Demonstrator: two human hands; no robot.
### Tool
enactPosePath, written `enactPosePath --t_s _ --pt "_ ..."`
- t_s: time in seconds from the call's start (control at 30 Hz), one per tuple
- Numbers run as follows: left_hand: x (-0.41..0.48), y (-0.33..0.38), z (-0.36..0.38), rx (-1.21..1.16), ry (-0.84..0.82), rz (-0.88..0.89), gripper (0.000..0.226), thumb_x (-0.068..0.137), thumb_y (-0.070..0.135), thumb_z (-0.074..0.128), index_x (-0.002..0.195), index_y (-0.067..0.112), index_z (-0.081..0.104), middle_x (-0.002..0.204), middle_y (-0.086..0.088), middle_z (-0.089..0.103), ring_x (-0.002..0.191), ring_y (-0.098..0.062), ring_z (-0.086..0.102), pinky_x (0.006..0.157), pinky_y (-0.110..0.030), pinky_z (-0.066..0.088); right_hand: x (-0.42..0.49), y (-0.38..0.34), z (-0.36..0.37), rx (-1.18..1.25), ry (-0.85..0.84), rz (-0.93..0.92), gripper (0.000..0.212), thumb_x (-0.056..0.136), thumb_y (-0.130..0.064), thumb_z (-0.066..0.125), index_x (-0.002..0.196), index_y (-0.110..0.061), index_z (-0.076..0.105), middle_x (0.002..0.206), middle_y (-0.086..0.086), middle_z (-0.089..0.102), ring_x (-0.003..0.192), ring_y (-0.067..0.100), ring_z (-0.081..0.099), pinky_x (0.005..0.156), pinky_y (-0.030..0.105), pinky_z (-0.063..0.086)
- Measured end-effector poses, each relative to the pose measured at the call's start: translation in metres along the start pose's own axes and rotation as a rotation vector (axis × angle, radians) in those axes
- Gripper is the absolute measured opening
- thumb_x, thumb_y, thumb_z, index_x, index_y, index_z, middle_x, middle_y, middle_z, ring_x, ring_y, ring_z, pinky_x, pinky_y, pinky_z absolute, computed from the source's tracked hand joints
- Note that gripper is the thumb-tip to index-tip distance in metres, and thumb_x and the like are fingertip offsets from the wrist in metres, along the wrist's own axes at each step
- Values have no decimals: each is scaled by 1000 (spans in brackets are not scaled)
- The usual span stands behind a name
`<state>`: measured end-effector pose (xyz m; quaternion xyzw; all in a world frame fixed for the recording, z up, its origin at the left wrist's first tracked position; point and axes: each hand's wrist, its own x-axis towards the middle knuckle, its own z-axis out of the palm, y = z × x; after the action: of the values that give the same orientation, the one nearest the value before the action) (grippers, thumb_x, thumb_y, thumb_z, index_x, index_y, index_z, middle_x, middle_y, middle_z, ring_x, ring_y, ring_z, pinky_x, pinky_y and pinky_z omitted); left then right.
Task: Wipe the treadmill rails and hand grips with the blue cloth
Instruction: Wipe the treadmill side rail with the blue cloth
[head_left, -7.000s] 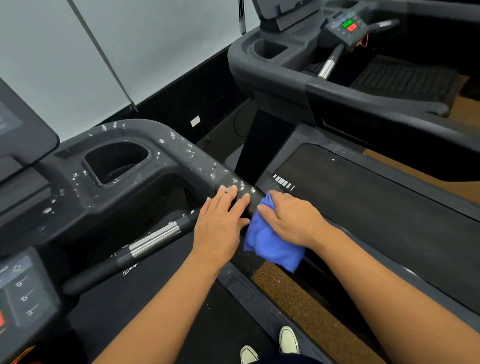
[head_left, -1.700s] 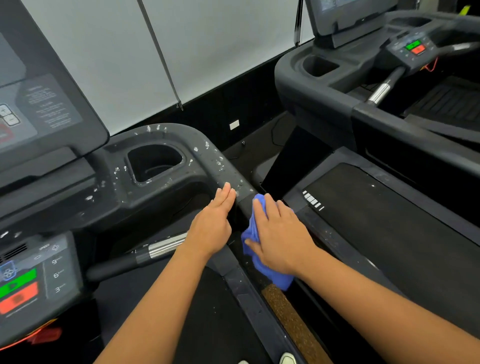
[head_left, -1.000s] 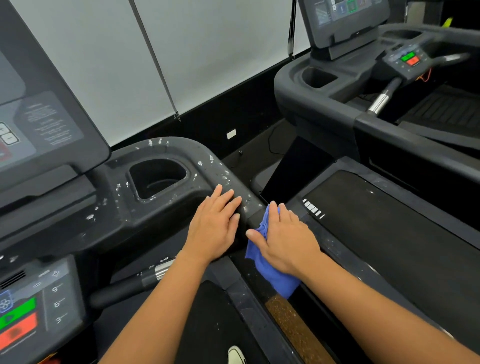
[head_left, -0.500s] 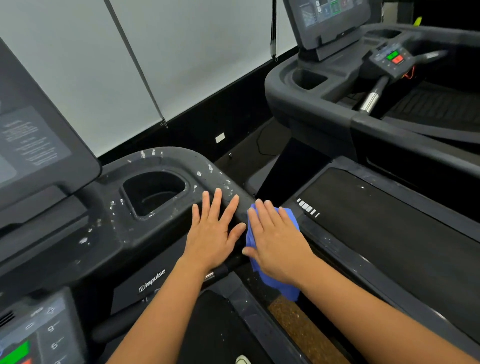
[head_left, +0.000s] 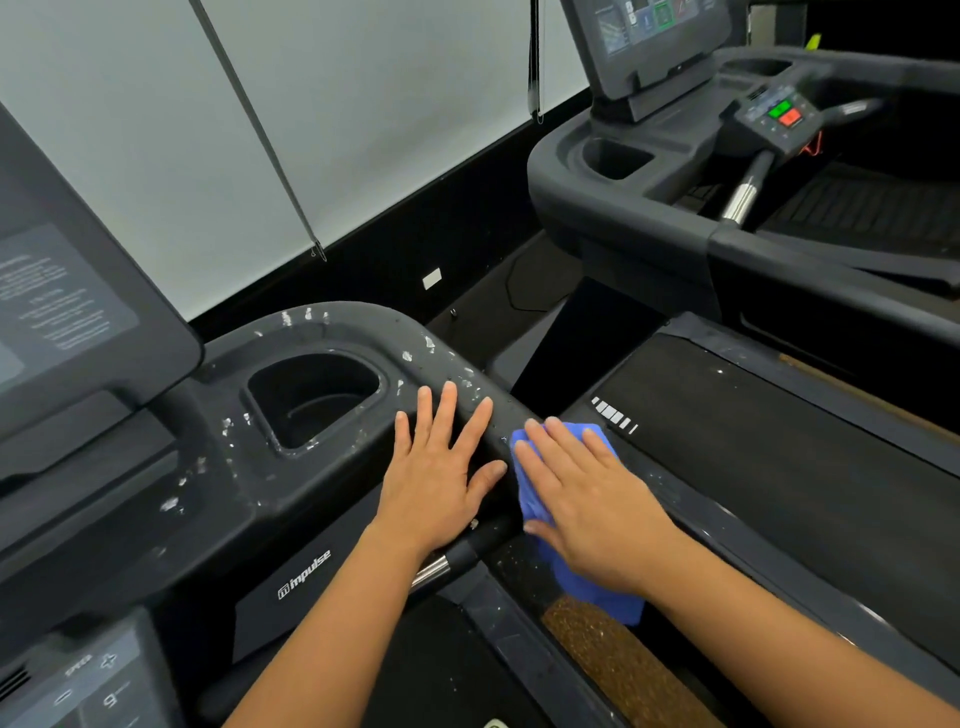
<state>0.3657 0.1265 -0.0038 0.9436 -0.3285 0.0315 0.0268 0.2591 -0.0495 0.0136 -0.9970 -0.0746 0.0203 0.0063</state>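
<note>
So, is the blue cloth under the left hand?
No, the right hand presses the blue cloth; the left hand lies bare on the rail.

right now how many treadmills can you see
2. The near treadmill is under the left hand and right hand, blue cloth on its rail; the second treadmill stands to the right. More may be hidden.

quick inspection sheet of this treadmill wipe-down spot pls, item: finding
surface: dark grey plastic treadmill side rail, speckled with white flecks from the cup holder recess to the left hand
job's things: crumpled blue cloth on the rail's outer side, tail hanging down; chrome-and-black hand grip bar below the left hand
clutter: nothing seen
grippers: left hand flat on the rail; right hand flat, pressing the cloth
cables: thin black cable lying past the rail; red cord at the far console
surroundings: second grey treadmill to the right, white window blind behind
</note>
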Motion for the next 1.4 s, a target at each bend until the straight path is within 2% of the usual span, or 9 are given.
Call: enactPosePath --t_s 0.17,0.4,0.63,0.7,0.83,0.97,1.13,1.3,1.4 --pt "0 -4 0 22 -2 30 67 91 64 13 150 34 -2 159 -10 -8 144 -30 -18 113 -48 -9 26 -2 -12 174 -27 271 88 86 -65 6 149 -4 17 150 16 30 136 31 31 110 45 31" --pt "2 -2 3 -2 11 37 69 90 60 14 151 29 2 159 -15 -5 145 -33 -11 114 -50 -3 19 -14 0 13 37 124 79 87 -59 21 138 -3 45 143 17 46 130 36 45 100 52 43" --pt "3 5 6 9 31 6 67 89 48 22 149 21 11 156 -24 12 144 -39 8 112 -58 16 47 -14 -15 178 -50 386 96 83 -73 0 148 -4 14 146 15 35 129 31 40 104 44 37" --pt "3 4 7 -1 14 20 68 88 49 17 149 23 1 158 -21 1 145 -36 -4 115 -57 10 46 -17 -13 85 -54 272 103 78 -74 -7 149 -4 17 151 18 29 135 35 34 108 48 33" --pt "3 4 3 -23 14 5 70 88 56 16 151 26 5 158 -19 -2 145 -32 -8 114 -50 1 14 -2 -5 28 -26 86 95 81 -75 19 138 -4 46 143 17 45 127 37 48 98 51 43" --pt "3 4 0 -77 -50 -10 71 89 60 13 151 30 -5 156 -11 -23 141 -24 -24 116 -45 -8 24 12 -20 228 -123 112 94 81 -75 4 152 -13 2 160 6 10 145 22 18 115 35 22" --pt "1 6 -1 -195 -82 -13 69 98 44 36 150 32 -8 150 -3 -35 140 -21 -27 119 -42 -4 51 3 -22 163 -141 128 90 87 -70 11 151 -7 3 158 14 12 144 30 19 115 41 24" --pt "0 5 -1 -213 -56 -18 70 93 54 35 151 33 1 154 -1 -28 145 -22 -17 117 -38 0 15 10 -7 69 -67 -18 78 81 -56 32 137 -4 48 143 18 45 128 38 47 100 50 43" --pt "1 3 -4 -188 -38 -18 70 88 58 27 151 32 11 159 -7 -13 147 -26 -3 116 -40 11 31 11 -10 217 -61 68 80 88 -56 20 147 -3 27 152 16 31 137 31 35 110 43 34"
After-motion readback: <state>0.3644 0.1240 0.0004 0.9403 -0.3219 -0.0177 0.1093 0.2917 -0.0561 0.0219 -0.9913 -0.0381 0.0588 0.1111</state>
